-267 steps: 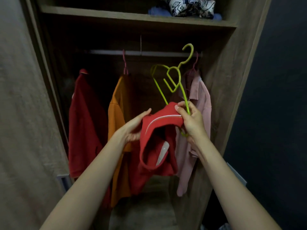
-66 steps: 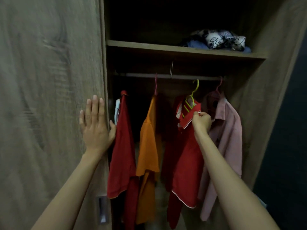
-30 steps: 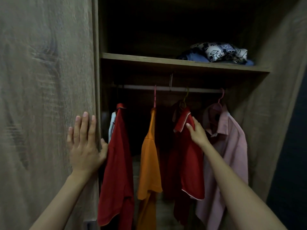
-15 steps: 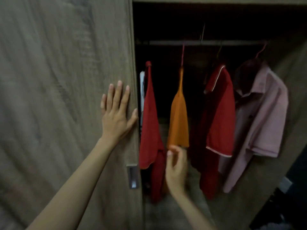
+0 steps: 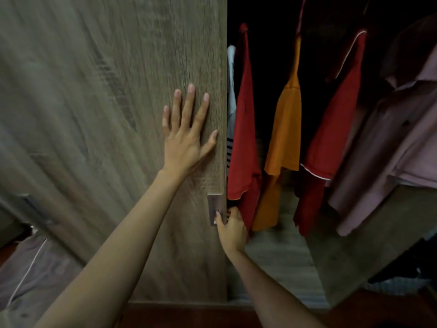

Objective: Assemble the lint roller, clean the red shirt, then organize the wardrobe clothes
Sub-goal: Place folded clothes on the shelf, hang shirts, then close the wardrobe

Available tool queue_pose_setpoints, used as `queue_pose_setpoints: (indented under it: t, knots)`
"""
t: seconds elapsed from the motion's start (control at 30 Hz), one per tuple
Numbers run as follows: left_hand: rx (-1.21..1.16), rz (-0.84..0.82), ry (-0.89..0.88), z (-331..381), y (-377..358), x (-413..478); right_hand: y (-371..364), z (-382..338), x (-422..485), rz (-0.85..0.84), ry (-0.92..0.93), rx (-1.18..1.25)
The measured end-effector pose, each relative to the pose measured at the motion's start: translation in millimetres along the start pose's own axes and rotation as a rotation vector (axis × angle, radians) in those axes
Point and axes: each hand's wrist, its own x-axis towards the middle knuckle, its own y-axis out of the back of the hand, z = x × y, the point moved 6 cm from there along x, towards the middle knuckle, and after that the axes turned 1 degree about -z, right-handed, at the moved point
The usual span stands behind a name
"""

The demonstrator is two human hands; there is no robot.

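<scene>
Red shirt with white piping (image 5: 331, 129) hangs right of the wood-grain wardrobe door (image 5: 106, 114), so cleaning and hanging look done; left hand (image 5: 186, 138) presses flat on that door, right hand (image 5: 230, 229) pinches its metal handle (image 5: 214, 203); only shutting it seems left

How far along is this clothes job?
The white-trimmed red shirt hangs in the wardrobe beside the orange shirt, so hanging looks done. Now the left hand presses flat on the door while the right hand grips its handle. Left, probably: closing the open wardrobe.

Red shirt (image 5: 331, 138) (white piping) hangs between orange shirt (image 5: 286, 129), pink shirt (image 5: 390, 150).
</scene>
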Motion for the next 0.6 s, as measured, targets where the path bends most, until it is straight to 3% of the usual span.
queue_pose_setpoints:
  t: [0.23,0.6]
  knots:
    - [-0.055,-0.002,-0.018,15.6,2.8,2.7,12.4,14.3,5.6,0.044,0.049,-0.007]
    - [-0.121,0.024,-0.148,88.4,-10.3,2.0,76.9,76.7,27.9,0.095,-0.027,-0.072]
